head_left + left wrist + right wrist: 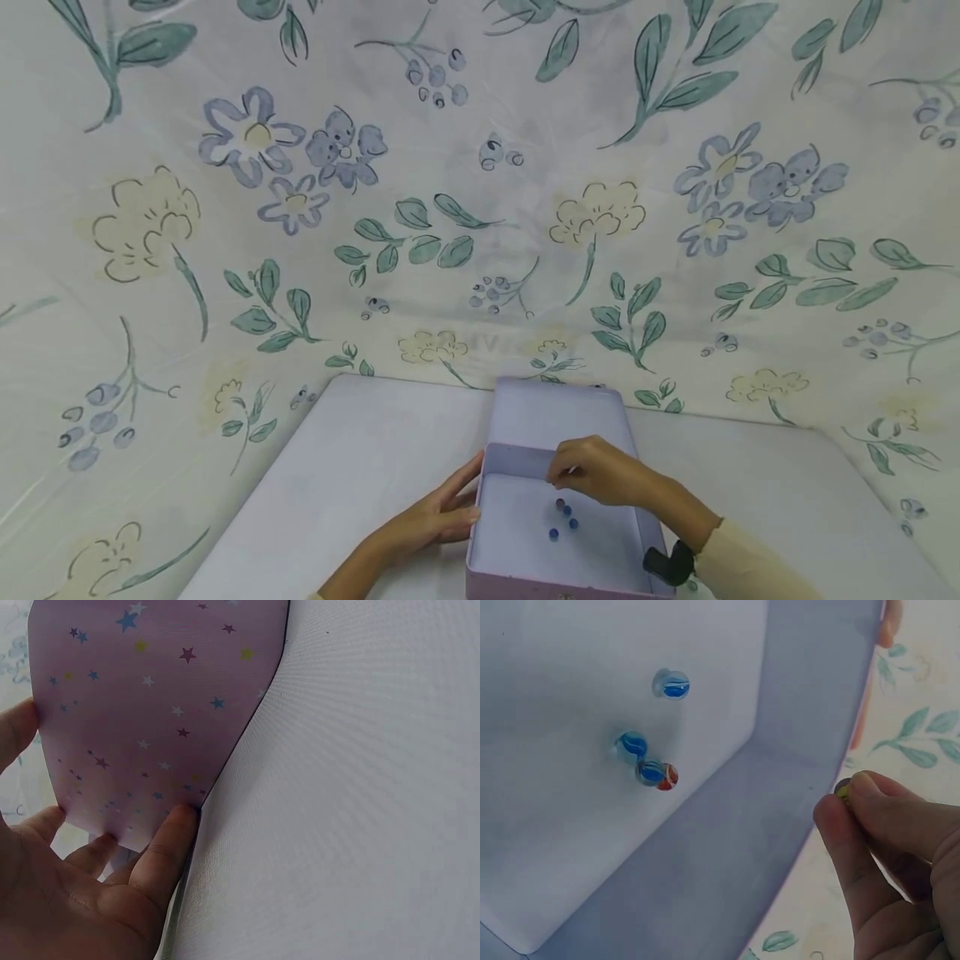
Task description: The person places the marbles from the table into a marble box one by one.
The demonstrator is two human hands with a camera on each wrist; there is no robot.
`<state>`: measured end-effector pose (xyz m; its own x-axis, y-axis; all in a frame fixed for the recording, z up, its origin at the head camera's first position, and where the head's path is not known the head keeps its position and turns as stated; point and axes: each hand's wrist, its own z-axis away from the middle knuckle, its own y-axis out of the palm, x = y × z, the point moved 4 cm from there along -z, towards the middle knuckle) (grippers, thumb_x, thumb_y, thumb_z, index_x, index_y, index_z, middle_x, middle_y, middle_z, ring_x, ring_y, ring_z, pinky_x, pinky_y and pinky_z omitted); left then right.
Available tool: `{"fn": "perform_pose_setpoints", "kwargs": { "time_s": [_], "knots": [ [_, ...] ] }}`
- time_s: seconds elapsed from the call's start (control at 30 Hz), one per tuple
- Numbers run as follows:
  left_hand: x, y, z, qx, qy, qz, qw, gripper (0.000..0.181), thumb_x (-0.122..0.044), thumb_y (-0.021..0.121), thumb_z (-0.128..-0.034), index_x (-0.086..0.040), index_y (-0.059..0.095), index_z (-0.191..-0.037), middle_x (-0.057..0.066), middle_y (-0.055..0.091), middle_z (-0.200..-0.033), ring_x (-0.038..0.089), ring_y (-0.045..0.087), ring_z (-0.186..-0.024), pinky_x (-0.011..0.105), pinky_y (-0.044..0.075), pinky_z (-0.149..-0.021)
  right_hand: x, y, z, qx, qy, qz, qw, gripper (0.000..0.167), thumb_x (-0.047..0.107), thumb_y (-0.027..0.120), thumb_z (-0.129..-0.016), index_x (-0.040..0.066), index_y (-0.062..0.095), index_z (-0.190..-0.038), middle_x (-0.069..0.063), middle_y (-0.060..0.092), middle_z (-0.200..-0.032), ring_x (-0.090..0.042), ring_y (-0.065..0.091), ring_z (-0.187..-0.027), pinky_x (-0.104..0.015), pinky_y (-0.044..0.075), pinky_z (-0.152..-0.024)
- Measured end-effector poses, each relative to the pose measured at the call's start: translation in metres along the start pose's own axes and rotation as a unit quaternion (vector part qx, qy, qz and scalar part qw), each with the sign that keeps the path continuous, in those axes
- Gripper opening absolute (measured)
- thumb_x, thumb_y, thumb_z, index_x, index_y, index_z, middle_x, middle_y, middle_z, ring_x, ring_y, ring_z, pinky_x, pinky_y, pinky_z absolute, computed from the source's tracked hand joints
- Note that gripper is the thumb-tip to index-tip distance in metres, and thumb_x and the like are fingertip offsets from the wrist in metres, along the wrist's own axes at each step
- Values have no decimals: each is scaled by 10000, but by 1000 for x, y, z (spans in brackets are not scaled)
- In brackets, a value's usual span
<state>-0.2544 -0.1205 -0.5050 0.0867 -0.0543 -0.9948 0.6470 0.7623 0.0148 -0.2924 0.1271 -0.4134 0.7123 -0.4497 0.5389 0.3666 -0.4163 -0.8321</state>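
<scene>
Right in close now: pinched between thumb and fingertip of the right hand [592,471], a small marble [843,790], yellow on one side, mostly hidden behind skin. Up above the open box [517,550], well apart from the left hand [435,518]. On that side, straight fingers, spread wide, tips resting against the outside of the box.

Down on the box floor, four more glass balls, clear and shiny! One blue-swirled marble [676,686] off alone, then a tight cluster: a second blue marble [631,744] close beside a third blue marble [650,772], with a red-orange marble [670,777] tucked right behind. Faint shadows beneath, on a smooth, pale bottom. All around, flat lilac inner walls, crisp at the corner.

And outside, a pinkish starry wall [127,727], sleek, printed in blue, white, yellow and plum. Behind, the rectangular lid [558,412], folded back flat. Underneath, a white tabletop [405,433], finely ribbed in the left wrist view. Further back, a floral sheet [450,250], lightly creased, with blue blossoms and green leaves. At the right wrist, a cream sleeve [750,562] and a rounded black device [671,565].
</scene>
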Motion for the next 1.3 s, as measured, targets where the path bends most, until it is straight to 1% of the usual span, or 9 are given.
{"fn": "perform_pose_setpoints", "kwargs": {
  "time_s": [0.1,0.2,0.5,0.67,0.83,0.9,1.0,1.13,1.3],
  "knots": [
    [1,1,0,2,-33,15,10000,717,-258,503,-1049,-395,70,-1604,72,-82,-1699,504,50,-1519,564,436,-1095,-4,7,-4,103,76,-51,9999,139,-16,732,-860,63,776,-965,-67,752,-935,25,656,-845,-126,555,-743],
    [1,1,0,11,-35,10,10000,710,-261,501,-1050,-407,78,-1601,63,-79,-1700,502,51,-1520,564,439,-1092,-8,13,-8,166,156,-39,9997,124,-11,732,-862,47,773,-964,-75,754,-937,29,656,-838,-121,551,-739],
    [1,2,0,-24,-45,-21,10000,719,-273,513,-1042,-402,80,-1602,64,-70,-1701,504,57,-1520,564,441,-1091,-15,30,-11,380,564,8,9977,121,-3,716,-878,51,782,-964,39,737,-902,46,612,-764,-122,542,-695],
    [1,2,0,43,-12,-19,10000,721,-263,503,-1047,-393,64,-1605,61,-77,-1700,500,52,-1521,564,433,-1099,-19,39,-10,388,436,313,9978,124,-11,721,-868,69,782,-941,44,746,-906,10,658,-804,-121,546,-720],
    [0,0,1,35,35,-42,10000,717,-255,489,-1053,-388,52,-1606,53,-89,-1699,490,41,-1525,575,423,-1104,-23,39,-10,189,378,330,9986,127,-28,728,-853,60,778,-929,15,753,-912,-28,678,-827,-131,549,-719],
    [0,0,1,21,27,-36,10000,721,-261,492,-1052,-383,49,-1607,50,-88,-1700,485,41,-1527,568,426,-1105,-25,39,-10,153,411,333,9985,123,-25,728,-851,60,778,-924,12,752,-909,-15,670,-827,-132,549,-720],
    [0,1,0,25,-3,-2,10000,722,-264,496,-1051,-376,53,-1609,55,-83,-1700,482,42,-1528,558,430,-1104,-28,41,-8,227,474,302,9982,117,-15,724,-857,70,777,-916,17,752,-902,-3,668,-821,-130,547,-717],
    [0,1,0,49,12,35,10000,719,-254,496,-1053,-363,58,-1612,67,-84,-1699,484,35,-1528,565,424,-1107,-31,43,-7,301,545,249,9977,108,3,728,-857,87,777,-903,28,752,-891,15,660,-813,-127,545,-714],
    [-1,1,0,16,21,19,10000,723,-256,502,-1051,-357,59,-1613,66,-80,-1700,487,34,-1526,576,421,-1104,-33,46,-7,280,554,249,9978,94,15,743,-848,94,781,-882,56,740,-862,42,636,-786,-125,542,-703]
  ]
}}
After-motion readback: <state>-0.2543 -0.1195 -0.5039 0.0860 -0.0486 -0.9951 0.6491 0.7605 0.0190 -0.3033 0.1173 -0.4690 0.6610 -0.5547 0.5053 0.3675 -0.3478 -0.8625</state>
